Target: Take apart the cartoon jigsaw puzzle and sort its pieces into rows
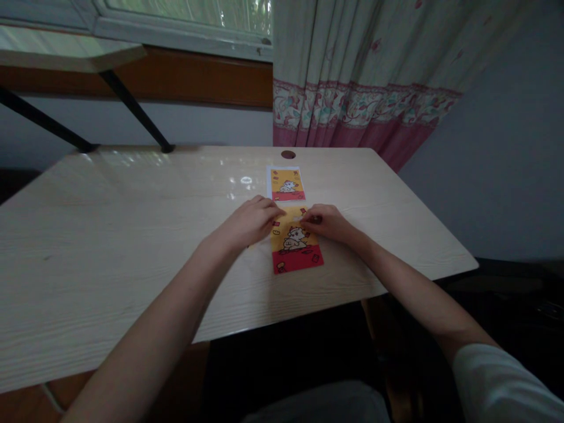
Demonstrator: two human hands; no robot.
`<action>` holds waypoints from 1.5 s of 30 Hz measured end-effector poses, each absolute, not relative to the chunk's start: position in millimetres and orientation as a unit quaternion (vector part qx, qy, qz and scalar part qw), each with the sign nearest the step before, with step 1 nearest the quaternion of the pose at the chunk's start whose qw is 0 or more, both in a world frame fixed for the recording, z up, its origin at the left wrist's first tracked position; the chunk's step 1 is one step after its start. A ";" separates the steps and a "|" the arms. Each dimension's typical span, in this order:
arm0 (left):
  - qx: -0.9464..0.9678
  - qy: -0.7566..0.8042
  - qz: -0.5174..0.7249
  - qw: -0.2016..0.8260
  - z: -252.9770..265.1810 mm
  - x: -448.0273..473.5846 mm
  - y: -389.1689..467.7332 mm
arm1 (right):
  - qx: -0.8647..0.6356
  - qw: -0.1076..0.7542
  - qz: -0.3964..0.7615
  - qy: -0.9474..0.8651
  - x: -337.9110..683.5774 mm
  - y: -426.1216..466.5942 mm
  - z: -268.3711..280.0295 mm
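1. The person's right hand [328,222] has thumb and fingertips drawn narrow beside a pale patch [298,218] on the near picture; whether they pinch anything, one cannot tell.
2. The left hand [256,218] bends its fingers over that picture's far left corner; its grip is hidden.
3. The near picture [296,258], yellow above red, lies flat between and nearer than the fingertips. An uneven push from either hand could skew it, or a sleeveless forearm could drag it.
4. Just beyond lies the white-bordered far picture [288,185]; a forward slip could bump it.
5. Counted: two hands, two pictures, one pale patch, one table [132,264].
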State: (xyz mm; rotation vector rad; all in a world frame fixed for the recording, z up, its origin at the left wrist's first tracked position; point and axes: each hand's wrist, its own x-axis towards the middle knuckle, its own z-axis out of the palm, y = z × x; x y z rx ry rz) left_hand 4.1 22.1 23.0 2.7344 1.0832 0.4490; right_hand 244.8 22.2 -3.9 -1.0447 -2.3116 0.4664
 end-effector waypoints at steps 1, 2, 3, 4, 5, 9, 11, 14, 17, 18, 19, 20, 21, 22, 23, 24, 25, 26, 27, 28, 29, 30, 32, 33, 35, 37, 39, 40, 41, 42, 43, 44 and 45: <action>0.911 0.369 0.162 0.087 25.6 -2.7 23.9 | -0.389 0.280 0.173 -0.861 245.1 21.8 -3.5; 0.907 0.375 0.168 0.089 27.8 -9.3 25.7 | -0.388 0.282 0.172 -0.861 245.6 21.5 -3.0; 0.905 0.379 0.169 0.091 29.4 -15.4 27.5 | -0.388 0.285 0.169 -0.860 246.5 21.5 -2.6; 0.902 0.385 0.172 0.093 30.4 -20.9 29.3 | -0.389 0.287 0.166 -0.859 247.7 21.8 -2.1; 0.899 0.391 0.173 0.093 30.6 -25.9 31.1 | -0.391 0.289 0.163 -0.859 249.1 22.4 -1.7; 0.898 0.410 0.146 0.060 26.6 -40.4 38.3 | -0.413 0.293 0.145 -0.850 256.3 26.8 -1.2; 0.899 0.417 0.129 0.043 24.0 -44.6 41.3 | -0.427 0.293 0.139 -0.844 259.1 28.8 -1.5; 0.897 0.426 0.112 0.036 22.2 -47.2 43.7 | -0.439 0.287 0.140 -0.840 261.2 30.4 -2.2; 0.897 0.429 0.100 0.035 23.4 -46.4 43.0 | -0.440 0.278 0.147 -0.841 261.2 30.6 -2.4; 0.898 0.429 0.095 0.033 24.2 -45.8 42.3 | -0.442 0.276 0.148 -0.840 261.0 30.5 -2.3; 0.899 0.428 0.091 0.029 25.0 -45.1 41.6 | -0.444 0.276 0.148 -0.840 260.8 30.3 -2.1; 0.899 0.428 0.087 0.026 25.6 -44.6 40.9 | -0.446 0.276 0.148 -0.839 260.5 30.1 -1.8; 0.900 0.427 0.083 0.023 26.0 -44.2 40.3 | -0.447 0.277 0.148 -0.837 260.3 29.8 -1.5; 0.901 0.426 0.080 0.020 26.1 -44.0 40.0 | -0.449 0.277 0.147 -0.837 260.1 29.6 -1.1; 0.902 0.425 0.078 0.017 25.9 -43.9 39.9 | -0.449 0.277 0.147 -0.837 259.9 29.3 -0.8; 0.903 0.423 0.076 0.014 25.5 -44.0 40.0 | -0.449 0.277 0.147 -0.837 259.8 29.1 -0.5; 0.904 0.421 0.076 0.013 24.9 -44.2 40.2 | -0.449 0.276 0.147 -0.837 259.8 28.9 -0.2; 0.904 0.419 0.078 0.014 24.3 -44.5 40.5 | -0.448 0.276 0.146 -0.838 259.8 28.8 -0.1; 0.905 0.418 0.081 0.018 23.8 -44.6 40.9 | -0.446 0.277 0.145 -0.839 259.9 28.8 0.0; 0.905 0.416 0.084 0.022 23.4 -44.7 41.1 | -0.444 0.278 0.144 -0.840 259.9 28.8 0.0; 0.906 0.414 0.086 0.024 23.2 -44.7 41.3 | -0.443 0.277 0.144 -0.840 260.0 28.8 0.0; 0.906 0.414 0.086 0.025 23.3 -44.6 41.3 | -0.443 0.277 0.145 -0.840 260.0 28.9 -0.1; 0.907 0.412 0.083 0.023 23.9 -44.1 41.1 | -0.445 0.273 0.146 -0.840 259.9 28.8 -0.1; 0.907 0.412 0.083 0.022 24.3 -43.8 40.9 | -0.446 0.270 0.147 -0.840 259.9 28.7 0.1; 0.905 0.414 0.087 0.029 24.9 -43.4 40.5 | -0.448 0.268 0.149 -0.840 259.7 28.4 0.6; 0.902 0.418 0.098 0.042 24.8 -43.3 40.5 | -0.448 0.266 0.153 -0.840 259.4 27.9 1.4; 0.901 0.418 0.105 0.051 23.9 -43.8 40.9 | -0.448 0.267 0.157 -0.839 259.0 27.6 2.1; 0.901 0.417 0.106 0.052 23.2 -44.2 41.1 | -0.449 0.268 0.157 -0.838 258.8 27.5 2.3; 0.902 0.416 0.105 0.050 22.5 -44.5 41.4 | -0.449 0.268 0.157 -0.838 258.7 27.5 2.3; 0.903 0.415 0.103 0.048 22.0 -44.6 41.5 | -0.449 0.269 0.157 -0.838 258.6 27.6 2.2; 0.903 0.415 0.101 0.047 21.8 -44.5 41.5 | -0.449 0.270 0.155 -0.838 258.6 27.8 1.9; 0.902 0.417 0.099 0.046 22.0 -44.2 41.4 | -0.448 0.270 0.154 -0.838 258.6 27.9 1.5; 0.902 0.418 0.098 0.047 22.8 -43.5 41.0 | -0.447 0.270 0.152 -0.839 258.7 28.1 1.2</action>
